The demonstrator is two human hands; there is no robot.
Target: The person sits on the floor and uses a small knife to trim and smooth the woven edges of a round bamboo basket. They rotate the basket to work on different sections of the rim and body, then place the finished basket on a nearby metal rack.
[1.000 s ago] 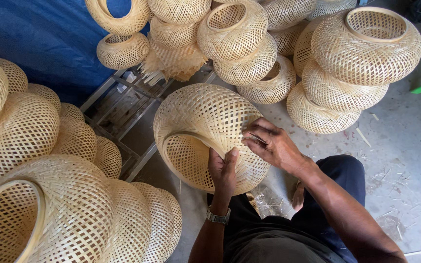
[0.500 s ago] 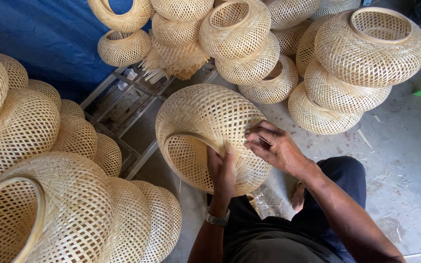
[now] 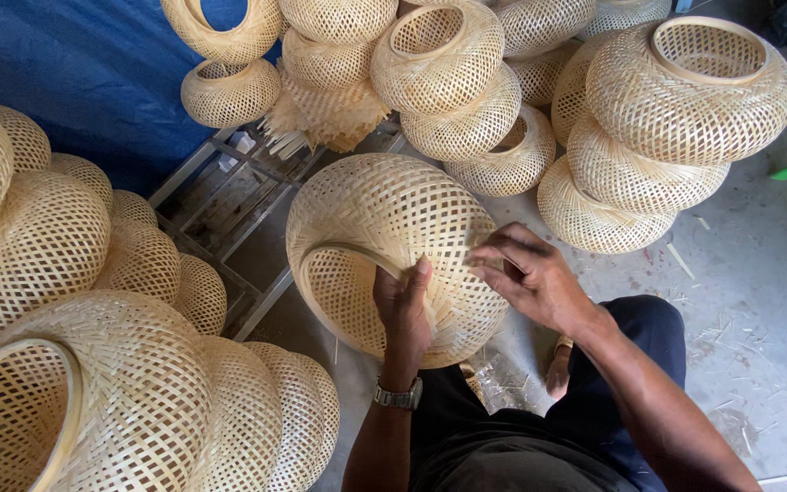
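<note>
A round woven bamboo shade (image 3: pixel 384 219) rests tilted in front of my lap, its open rim facing down and left. My left hand (image 3: pixel 403 305), with a watch on the wrist, grips the rim edge, thumb outside and fingers inside the opening. My right hand (image 3: pixel 530 278) lies on the shade's outer right side, fingertips pinching the weave strips near the rim. My dark trousers and one foot show below.
Finished woven shades are stacked at the left (image 3: pixel 38 237), lower left (image 3: pixel 120 410), back (image 3: pixel 439 64) and right (image 3: pixel 676 109). A metal frame (image 3: pixel 229 200) lies on the floor before a blue tarp (image 3: pixel 84 73). Bamboo scraps litter the concrete floor (image 3: pixel 758 319).
My right hand's fingers have shifted slightly along the weave near the rim. The shade and my left hand have barely moved.
</note>
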